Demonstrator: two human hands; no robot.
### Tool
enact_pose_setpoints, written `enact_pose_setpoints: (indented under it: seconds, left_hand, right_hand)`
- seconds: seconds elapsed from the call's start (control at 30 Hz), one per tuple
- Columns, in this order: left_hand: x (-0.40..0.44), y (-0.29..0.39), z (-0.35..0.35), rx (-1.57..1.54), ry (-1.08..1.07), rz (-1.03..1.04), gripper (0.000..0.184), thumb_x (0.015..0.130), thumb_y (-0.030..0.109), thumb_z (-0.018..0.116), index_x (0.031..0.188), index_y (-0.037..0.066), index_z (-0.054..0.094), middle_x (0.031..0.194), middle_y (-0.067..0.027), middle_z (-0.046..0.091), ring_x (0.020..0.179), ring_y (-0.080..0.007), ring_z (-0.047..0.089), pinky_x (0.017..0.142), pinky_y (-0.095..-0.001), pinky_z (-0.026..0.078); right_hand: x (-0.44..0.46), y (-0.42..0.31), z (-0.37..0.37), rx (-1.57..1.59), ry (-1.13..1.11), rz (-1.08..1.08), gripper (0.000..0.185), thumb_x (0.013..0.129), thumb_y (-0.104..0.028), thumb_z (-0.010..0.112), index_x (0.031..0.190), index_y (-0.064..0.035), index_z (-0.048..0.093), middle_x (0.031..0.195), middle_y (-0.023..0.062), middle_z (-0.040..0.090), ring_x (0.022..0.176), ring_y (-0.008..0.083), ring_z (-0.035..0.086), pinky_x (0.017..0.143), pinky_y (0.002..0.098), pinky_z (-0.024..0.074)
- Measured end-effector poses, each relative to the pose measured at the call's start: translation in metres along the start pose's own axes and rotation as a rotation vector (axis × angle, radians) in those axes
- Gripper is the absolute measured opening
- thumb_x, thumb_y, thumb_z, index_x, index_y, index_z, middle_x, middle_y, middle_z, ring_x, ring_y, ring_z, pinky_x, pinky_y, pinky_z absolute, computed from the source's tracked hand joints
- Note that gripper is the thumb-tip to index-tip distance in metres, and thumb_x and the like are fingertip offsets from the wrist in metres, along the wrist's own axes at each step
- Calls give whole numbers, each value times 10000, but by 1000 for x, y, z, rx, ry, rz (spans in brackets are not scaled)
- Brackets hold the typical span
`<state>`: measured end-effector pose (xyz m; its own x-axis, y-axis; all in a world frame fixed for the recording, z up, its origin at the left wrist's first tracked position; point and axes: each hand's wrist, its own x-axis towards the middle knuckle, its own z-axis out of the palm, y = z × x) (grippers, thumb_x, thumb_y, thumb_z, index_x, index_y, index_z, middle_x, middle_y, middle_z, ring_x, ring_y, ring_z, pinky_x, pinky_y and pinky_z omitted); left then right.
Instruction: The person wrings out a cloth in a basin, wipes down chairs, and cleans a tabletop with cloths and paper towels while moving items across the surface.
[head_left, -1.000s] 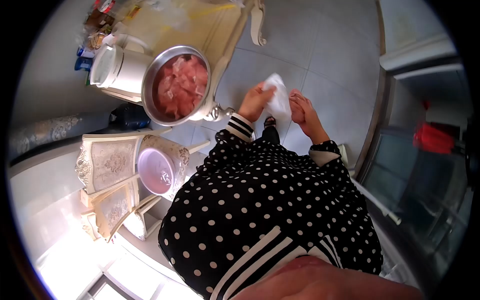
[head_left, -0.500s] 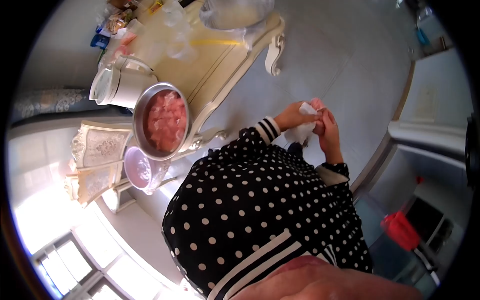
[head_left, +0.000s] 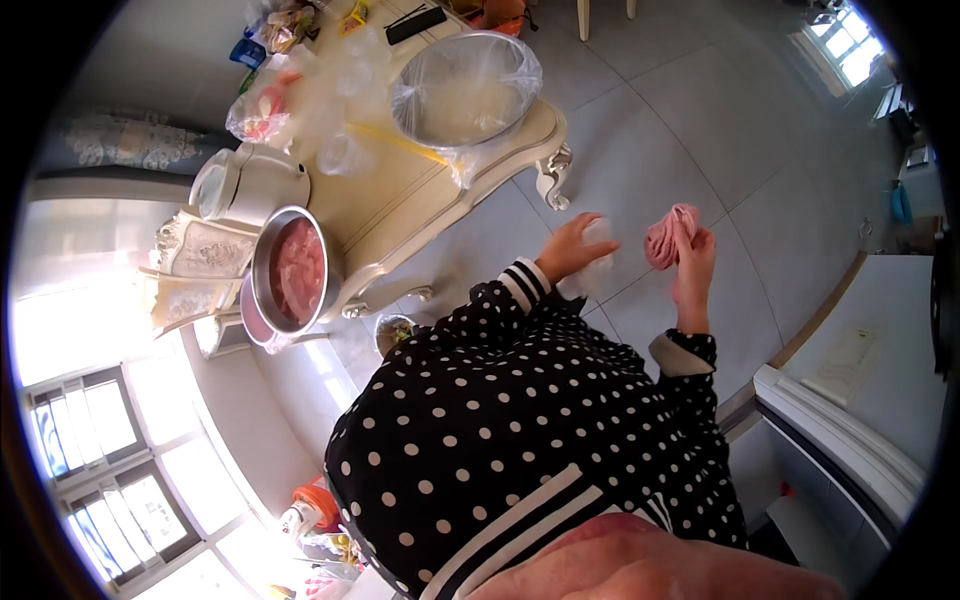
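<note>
My right hand (head_left: 697, 262) grips a folded pink cloth (head_left: 672, 237), held up over the floor with its fingers closed round the lower right side. To its left, my left hand (head_left: 577, 249) is closed on a thin, crumpled white sheet (head_left: 597, 266); whether it is plastic or paper I cannot tell. The sheet hangs below the fingers in front of my polka-dot top. A gap separates the two hands. Further left, away from both hands, a steel bowl (head_left: 258, 275) holds pieces of raw meat (head_left: 298, 272).
A cream table (head_left: 400, 205) bears a large bowl lined with clear plastic (head_left: 468, 92). A white kettle-like jug (head_left: 265, 187) stands beside the meat bowl. An ornate chair (head_left: 205, 245) is behind it. A white appliance edge (head_left: 840, 425) lies on my right.
My hands, close together before, have moved apart, the cloth going with the right and the white sheet with the left. The camera view has shifted, showing more floor.
</note>
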<state>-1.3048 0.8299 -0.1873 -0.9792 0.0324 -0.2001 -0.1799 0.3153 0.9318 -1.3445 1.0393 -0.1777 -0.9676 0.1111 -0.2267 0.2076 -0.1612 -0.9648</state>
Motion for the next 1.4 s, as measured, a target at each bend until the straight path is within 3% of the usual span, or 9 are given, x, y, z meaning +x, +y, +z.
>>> enact_pose_setpoints:
  seconds: [0.2, 0.3, 0.47, 0.6, 0.77, 0.93, 1.13, 1.27, 1.4]
  left_hand:
    - [118, 54, 29, -70, -121, 163, 590, 701, 328, 700, 1166, 32, 490, 1041, -176, 593, 892, -222, 586, 791, -306, 455]
    - [186, 70, 20, 45, -397, 6, 444, 723, 308, 678, 1057, 35, 572, 1013, -166, 603, 865, -216, 595, 754, -311, 456]
    - [271, 49, 34, 109, -46, 243, 251, 798, 247, 623, 933, 35, 616, 873, -112, 624, 772, -186, 597, 685, -305, 460]
    - [339, 73, 24, -562, -87, -141, 374, 804, 336, 628, 945, -9, 604, 934, -69, 619, 836, -136, 555, 739, -290, 455]
    - [406, 115, 27, -227, -88, -15, 523, 685, 372, 730, 1022, 4, 573, 944, -106, 613, 853, -162, 562, 751, -297, 458]
    - [467, 111, 0, -222, 133, -81, 426, 658, 216, 738, 1005, 20, 587, 913, -92, 628, 851, -140, 572, 752, -292, 463]
    - [512, 94, -32, 572, 221, -76, 474, 660, 374, 704, 991, 50, 604, 883, -100, 644, 870, -207, 592, 754, -318, 469]
    - [563, 98, -72, -145, 39, -248, 500, 664, 424, 705, 1001, 65, 614, 885, -108, 644, 853, -193, 595, 782, -303, 453]
    - [628, 79, -106, -320, 317, -85, 390, 698, 270, 658, 952, -22, 612, 882, -147, 641, 812, -174, 598, 720, -306, 468]
  right_hand:
    - [102, -36, 18, 23, -273, 130, 439, 760, -172, 668, 1099, -9, 441, 997, 97, 552, 870, 143, 543, 738, 267, 450]
    - [159, -55, 13, -534, -180, -242, 487, 722, -190, 706, 1088, -8, 442, 966, 105, 562, 847, 149, 548, 718, 275, 454]
    - [250, -55, -6, -353, -214, -42, 457, 724, -216, 716, 1003, -9, 421, 887, 113, 566, 747, 163, 551, 658, 278, 451]
    - [325, -64, 1, -500, -244, -31, 384, 797, -255, 645, 994, -10, 424, 810, 73, 545, 698, 137, 531, 620, 266, 443]
    - [418, -73, 28, -255, -388, -12, 436, 831, -386, 590, 997, -17, 428, 761, 44, 522, 699, 112, 515, 612, 256, 434]
    - [524, -125, 39, -471, -939, 262, 436, 776, -315, 654, 1051, -25, 479, 804, 83, 578, 666, 105, 535, 580, 263, 429]
    - [625, -143, 122, -1067, -1263, -536, 188, 687, -45, 590, 873, -58, 614, 820, 83, 564, 768, 247, 566, 638, 318, 452]
    - [652, -151, 196, -886, -1294, -790, 350, 665, 57, 526, 966, -99, 615, 888, 87, 547, 920, 277, 535, 747, 321, 453]
    - [665, -162, 274, -589, -1251, -869, 466, 666, 81, 515, 1095, -95, 558, 979, 114, 537, 982, 292, 517, 822, 336, 436]
